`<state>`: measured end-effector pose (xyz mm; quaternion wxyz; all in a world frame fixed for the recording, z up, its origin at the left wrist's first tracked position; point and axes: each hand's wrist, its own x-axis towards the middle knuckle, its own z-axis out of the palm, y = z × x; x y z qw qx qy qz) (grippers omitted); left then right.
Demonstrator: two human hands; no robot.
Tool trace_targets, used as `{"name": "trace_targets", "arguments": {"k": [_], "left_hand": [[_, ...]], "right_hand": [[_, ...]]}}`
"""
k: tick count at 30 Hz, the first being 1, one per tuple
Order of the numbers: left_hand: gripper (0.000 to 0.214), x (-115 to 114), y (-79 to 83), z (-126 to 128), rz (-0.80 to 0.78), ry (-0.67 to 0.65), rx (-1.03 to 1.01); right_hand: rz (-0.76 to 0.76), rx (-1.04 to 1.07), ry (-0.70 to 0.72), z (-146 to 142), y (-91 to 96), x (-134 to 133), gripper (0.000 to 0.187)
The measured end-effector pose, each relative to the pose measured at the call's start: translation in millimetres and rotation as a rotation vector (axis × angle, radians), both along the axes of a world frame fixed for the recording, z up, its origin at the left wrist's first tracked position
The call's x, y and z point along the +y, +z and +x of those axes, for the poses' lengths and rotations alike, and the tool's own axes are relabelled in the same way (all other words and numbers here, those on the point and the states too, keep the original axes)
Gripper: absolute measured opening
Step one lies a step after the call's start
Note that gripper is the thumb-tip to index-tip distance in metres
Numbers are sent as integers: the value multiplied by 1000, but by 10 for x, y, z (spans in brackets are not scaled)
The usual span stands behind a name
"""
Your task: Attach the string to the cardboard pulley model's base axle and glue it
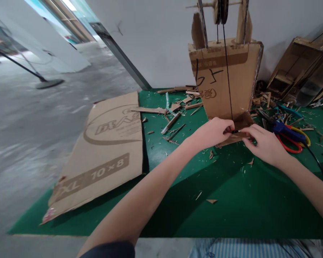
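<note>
A tall cardboard tower (220, 77) stands on the green mat (204, 200), with a spool on a stick at its top. A black cord (227, 71) hangs from the spool down the front of the tower. My left hand (214, 132) is closed in a pinch at the cord's lower end, beside a small cardboard flap (239, 134) at the tower's base. My right hand (263, 143) pinches the same spot from the right, fingers pressed on the flap's edge.
A large flat cardboard sheet (104, 150) lies on the mat's left, overhanging the floor. Cardboard scraps and sticks (174, 118) litter the middle. Red and yellow-handled scissors (292, 138) lie right of my hand. More cardboard pieces (293, 68) lean against the wall.
</note>
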<state>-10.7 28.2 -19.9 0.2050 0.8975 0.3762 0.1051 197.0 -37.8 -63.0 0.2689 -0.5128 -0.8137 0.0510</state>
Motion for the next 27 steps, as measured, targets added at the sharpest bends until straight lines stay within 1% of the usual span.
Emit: {"name": "trace_targets", "arguments": {"k": [4, 8, 12, 15, 18, 21, 24, 27], "left_hand": [[20, 6, 0, 10, 13, -35, 26], [21, 14, -6, 11, 56, -91, 56], [25, 20, -15, 6, 83, -121, 84], [26, 20, -32, 4, 114, -131, 102], [25, 12, -46, 6, 174, -149, 143], [25, 2, -37, 1, 195, -160, 176], [25, 2, -9, -13, 194, -182, 188], [27, 12, 15, -25, 190, -199, 186]], "right_hand": [[16, -81, -24, -110, 3, 80, 29], [-10, -53, -31, -151, -36, 137, 27], [-30, -73, -38, -160, -73, 126, 25], [-6, -136, -53, -162, -111, 116, 26], [47, -227, -112, -178, -144, 132, 27], [55, -309, -154, -204, -151, 164, 28], [39, -359, -152, -218, -143, 189, 27], [35, -364, -138, -211, -143, 198, 27]]}}
